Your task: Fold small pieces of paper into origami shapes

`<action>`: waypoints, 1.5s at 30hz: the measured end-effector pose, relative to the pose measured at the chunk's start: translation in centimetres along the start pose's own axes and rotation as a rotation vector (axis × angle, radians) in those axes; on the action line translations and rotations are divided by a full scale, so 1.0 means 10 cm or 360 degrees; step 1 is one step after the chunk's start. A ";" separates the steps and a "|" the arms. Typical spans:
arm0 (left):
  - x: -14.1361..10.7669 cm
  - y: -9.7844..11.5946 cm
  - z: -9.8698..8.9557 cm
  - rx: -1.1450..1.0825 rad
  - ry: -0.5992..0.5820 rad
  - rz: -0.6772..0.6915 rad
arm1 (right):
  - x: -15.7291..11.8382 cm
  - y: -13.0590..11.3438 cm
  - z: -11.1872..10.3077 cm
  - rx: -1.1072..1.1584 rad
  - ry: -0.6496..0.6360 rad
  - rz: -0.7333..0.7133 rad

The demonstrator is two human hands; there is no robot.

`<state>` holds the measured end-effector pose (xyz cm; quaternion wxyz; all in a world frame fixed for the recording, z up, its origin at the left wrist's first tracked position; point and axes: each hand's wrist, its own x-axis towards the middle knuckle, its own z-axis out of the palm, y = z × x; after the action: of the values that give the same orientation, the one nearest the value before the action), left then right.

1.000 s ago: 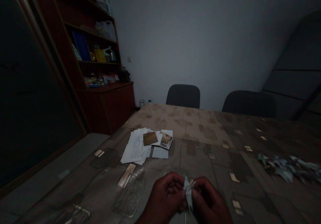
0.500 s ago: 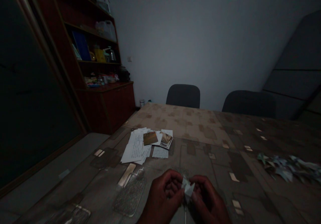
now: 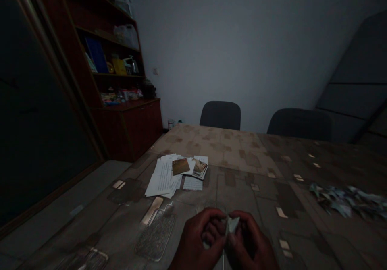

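Note:
Both hands meet low in the middle of the view, above the near part of the table. Between their fingertips is a small piece of folded pale paper (image 3: 233,224). My left hand (image 3: 202,237) pinches its left side with thumb and forefinger, the other fingers curled. My right hand (image 3: 252,239) grips the right side, its thumb on the near face. Much of the paper is hidden by the fingers, and its exact shape is too dim to make out. Off to the right lies a heap of similar folded paper pieces (image 3: 347,200).
Printed sheets (image 3: 161,177) and picture cards (image 3: 180,166) lie ahead on the patterned tablecloth (image 3: 242,181). Two dark chairs, one (image 3: 220,115) in the middle and one (image 3: 298,123) to the right, stand beyond the table. A red-brown cabinet (image 3: 127,129) with filled shelves is at left.
The folded paper has turned and shifted slightly right between my fingers, and less of it shows. My hands have come closer together, the left moving a little to the right.

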<state>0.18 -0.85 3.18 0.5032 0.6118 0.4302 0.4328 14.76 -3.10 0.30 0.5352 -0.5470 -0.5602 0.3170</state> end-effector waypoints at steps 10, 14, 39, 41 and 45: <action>0.01 0.00 -0.01 -0.0070 -0.0038 -0.0073 | 0.04 0.04 0.00 0.0256 -0.0061 0.0136; 0.02 0.02 -0.01 -0.0040 -0.0067 -0.0076 | 0.05 0.11 0.01 0.0428 -0.0115 0.0264; 0.01 -0.01 -0.03 -0.0032 -0.0074 -0.0099 | 0.03 0.03 0.00 0.0381 -0.0154 0.0187; 0.01 -0.01 -0.04 -0.0048 -0.0084 -0.0108 | 0.03 0.03 -0.01 0.0335 -0.0186 0.0175; 0.01 -0.05 -0.04 0.0031 -0.0095 -0.0095 | 0.05 0.05 -0.04 0.0177 -0.0211 0.0089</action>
<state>-0.22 -0.63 2.78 0.5225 0.6163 0.4371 0.3951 15.34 -2.58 0.01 0.5175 -0.5096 -0.5604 0.3979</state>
